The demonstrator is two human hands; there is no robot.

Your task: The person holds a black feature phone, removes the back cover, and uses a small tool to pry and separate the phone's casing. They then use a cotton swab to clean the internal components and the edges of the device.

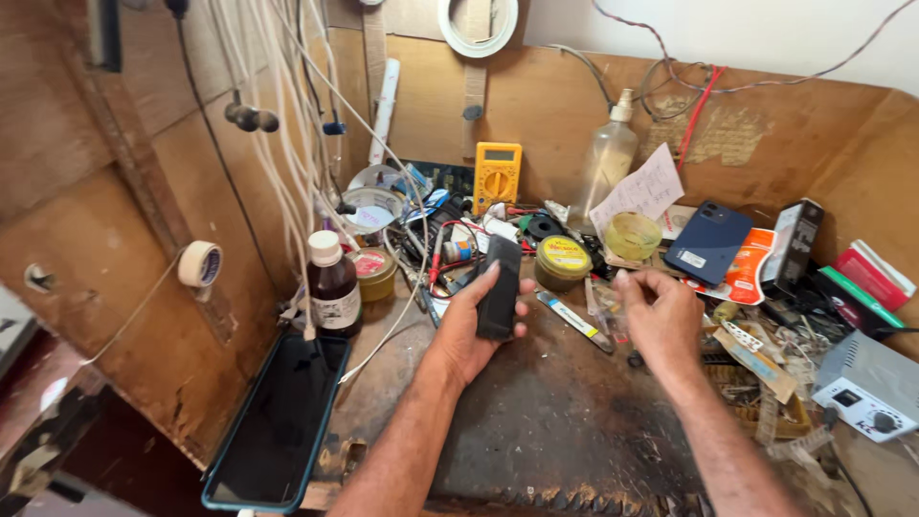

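Left hand (476,325): grasped a black phone (500,287) above the counter (536,431).
Right hand (661,321): loosely curled, fingering small parts at three o'clock.
Risk: loose one-handed grip might drop the phone onto clutter.

Left hand (474,321): palm up, fingers curled round slim dark object, thumb along its left edge, fingertips wrapping right edge. Left forearm bare, rises from bottom centre, angled up and right. Right hand (659,316): back toward camera, fingers bent downward, tips pinched low near surface. Right forearm bare, enters from lower right. Hands near, not touching.
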